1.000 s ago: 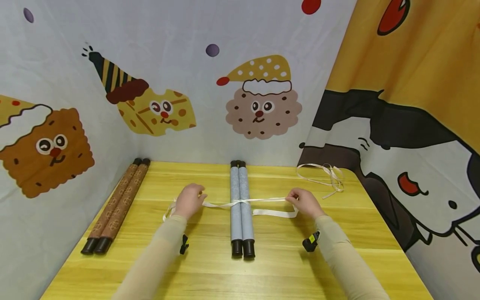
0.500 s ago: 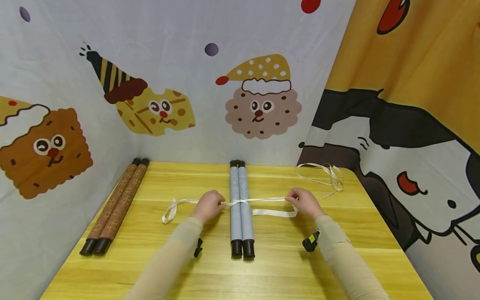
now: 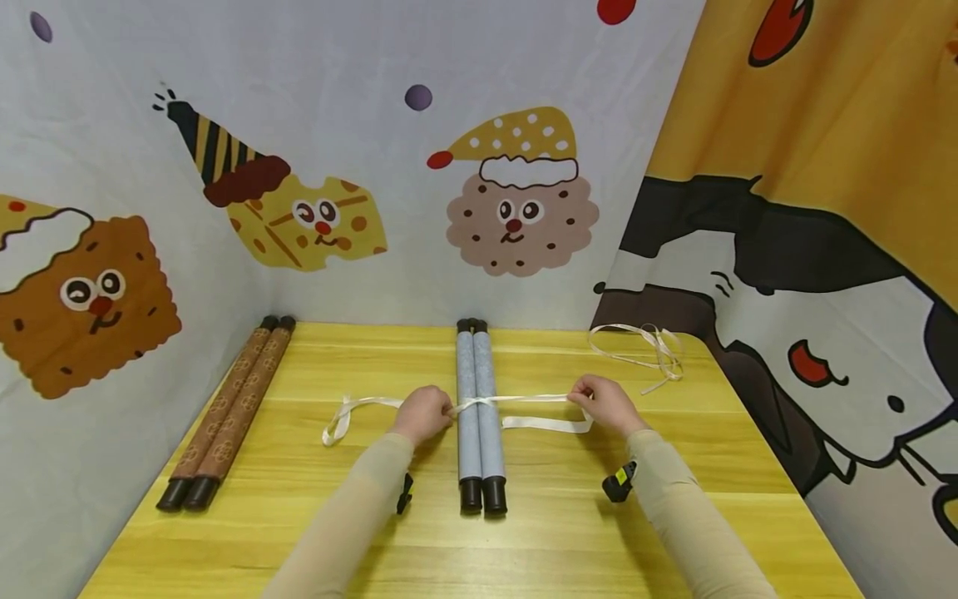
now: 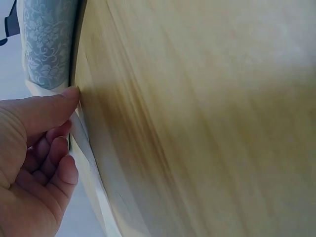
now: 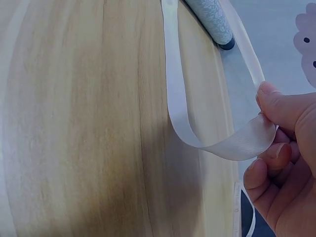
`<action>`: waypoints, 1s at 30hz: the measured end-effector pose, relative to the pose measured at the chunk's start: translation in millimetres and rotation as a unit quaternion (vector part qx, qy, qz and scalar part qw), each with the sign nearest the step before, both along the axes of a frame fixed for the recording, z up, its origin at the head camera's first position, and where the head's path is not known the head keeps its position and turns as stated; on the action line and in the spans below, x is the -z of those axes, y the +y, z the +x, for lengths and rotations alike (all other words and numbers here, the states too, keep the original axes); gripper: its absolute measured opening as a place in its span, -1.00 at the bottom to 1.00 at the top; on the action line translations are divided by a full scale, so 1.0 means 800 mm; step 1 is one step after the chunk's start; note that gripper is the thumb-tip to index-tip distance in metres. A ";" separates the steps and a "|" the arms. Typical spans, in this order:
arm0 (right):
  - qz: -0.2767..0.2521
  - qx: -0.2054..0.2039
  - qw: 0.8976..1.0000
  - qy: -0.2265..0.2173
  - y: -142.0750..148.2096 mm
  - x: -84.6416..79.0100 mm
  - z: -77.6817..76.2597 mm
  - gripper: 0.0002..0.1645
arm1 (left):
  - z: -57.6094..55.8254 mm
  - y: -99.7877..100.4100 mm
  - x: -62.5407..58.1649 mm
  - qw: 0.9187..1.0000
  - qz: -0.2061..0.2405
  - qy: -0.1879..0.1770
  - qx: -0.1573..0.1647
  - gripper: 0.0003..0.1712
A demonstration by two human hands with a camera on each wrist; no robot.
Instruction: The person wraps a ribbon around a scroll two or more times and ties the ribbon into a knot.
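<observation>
A pair of light-blue patterned scroll rollers (image 3: 489, 441) with dark end caps lies side by side mid-table, a white ribbon (image 3: 531, 398) crossed around their middle. Close by the left roller, my left hand (image 3: 424, 413) pinches the ribbon between thumb and fingers; the left wrist view shows this ribbon (image 4: 94, 163) trailing down past the curled fingers. My right hand (image 3: 608, 405) pinches the other side and holds it taut, off to the right of the rollers. From that pinch the ribbon (image 5: 180, 108) loops back in the right wrist view, its loose end lying beside the rollers.
A brown patterned pair of scroll rollers (image 3: 232, 408) lies at the table's left. At the back right is another loose, tangled ribbon (image 3: 659, 349). A printed cloth (image 3: 419, 291) hangs behind the wooden table (image 3: 569, 541).
My left hand has slid right along the ribbon, from well left of the blue rollers to right beside them, baring the ribbon's left tail. The right hand keeps its place and its pinch.
</observation>
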State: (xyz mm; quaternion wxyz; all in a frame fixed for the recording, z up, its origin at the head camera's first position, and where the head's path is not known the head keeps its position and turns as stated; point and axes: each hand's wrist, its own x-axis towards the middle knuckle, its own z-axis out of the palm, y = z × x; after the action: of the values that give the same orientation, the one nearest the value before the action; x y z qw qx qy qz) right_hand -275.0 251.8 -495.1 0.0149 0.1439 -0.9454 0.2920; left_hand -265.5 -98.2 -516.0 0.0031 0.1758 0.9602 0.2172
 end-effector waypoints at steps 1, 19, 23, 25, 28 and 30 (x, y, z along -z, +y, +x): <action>0.000 0.001 1.000 0.000 0.000 0.001 0.000 -0.86 | 0.000 0.000 0.000 1.000 0.000 0.000 -0.001 -0.86; 0.003 0.000 1.000 -0.010 0.003 0.005 0.002 -0.85 | -0.007 -0.011 -0.023 0.990 0.137 -0.034 -0.020 -0.88; 0.003 -0.004 1.000 -0.009 0.004 0.005 0.002 -0.85 | -0.008 -0.005 -0.030 0.985 0.165 -0.042 -0.020 -0.86; 0.002 -0.004 1.000 -0.010 0.003 0.005 0.002 -0.85 | -0.007 -0.001 -0.031 0.983 0.179 -0.033 -0.021 -0.85; -0.001 -0.003 1.000 -0.012 0.002 0.005 0.002 -0.85 | -0.004 0.005 -0.030 0.977 0.209 -0.021 -0.029 -0.90; -0.003 -0.004 1.000 -0.013 0.001 0.005 0.003 -0.85 | -0.003 0.008 -0.028 0.973 0.229 -0.017 -0.039 -0.94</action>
State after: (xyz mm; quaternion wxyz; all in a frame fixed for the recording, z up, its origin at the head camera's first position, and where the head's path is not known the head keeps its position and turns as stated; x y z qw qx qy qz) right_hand -272.7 252.7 -499.1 0.0018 0.1436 -0.9442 0.2964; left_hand -267.9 -91.5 -493.2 -0.0291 0.1309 0.8909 0.4339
